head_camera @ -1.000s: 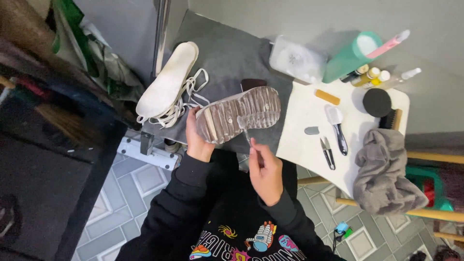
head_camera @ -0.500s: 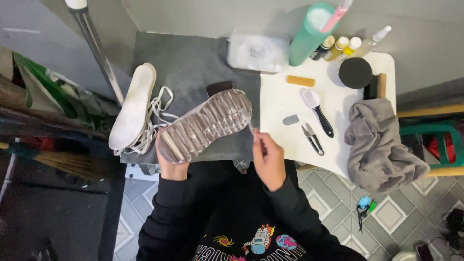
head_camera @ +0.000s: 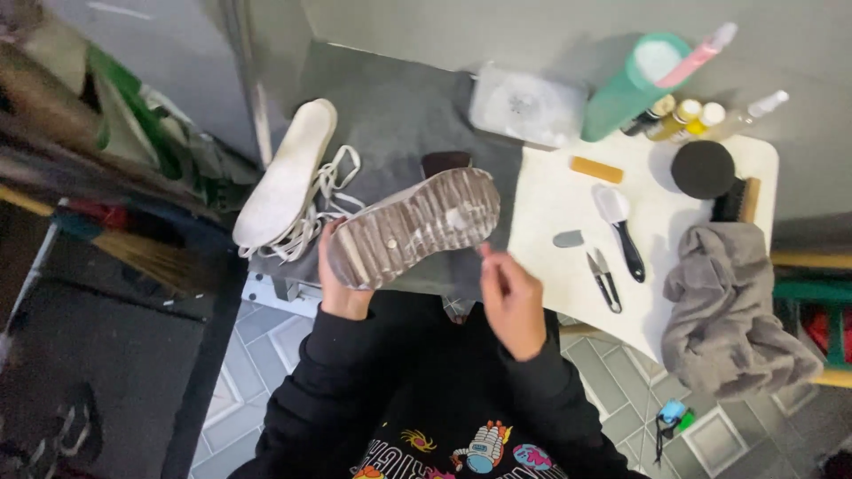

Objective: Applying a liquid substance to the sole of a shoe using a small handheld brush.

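Note:
My left hand (head_camera: 342,286) grips one end of a light shoe (head_camera: 413,226), held sole up over a grey mat (head_camera: 399,115). The ribbed sole is dirty and brownish. Just off the sole's right end, my right hand (head_camera: 513,297) has its fingers pinched together. A thin pick seems to be between them, but it barely shows. A white insole (head_camera: 284,177) and loose white laces (head_camera: 330,200) lie on the mat to the left of the shoe.
To the right is a white table (head_camera: 550,208) with a black-handled brush (head_camera: 621,231), small clippers (head_camera: 603,279), a tan block (head_camera: 596,168), a black round tin (head_camera: 703,168), a grey cloth (head_camera: 732,310), a green bottle (head_camera: 635,84), small bottles (head_camera: 683,115) and a clear box (head_camera: 528,106).
My right hand has shifted from the sole's lower middle to its right end. The shoe stays sole up in my left hand, and the view has swung a little.

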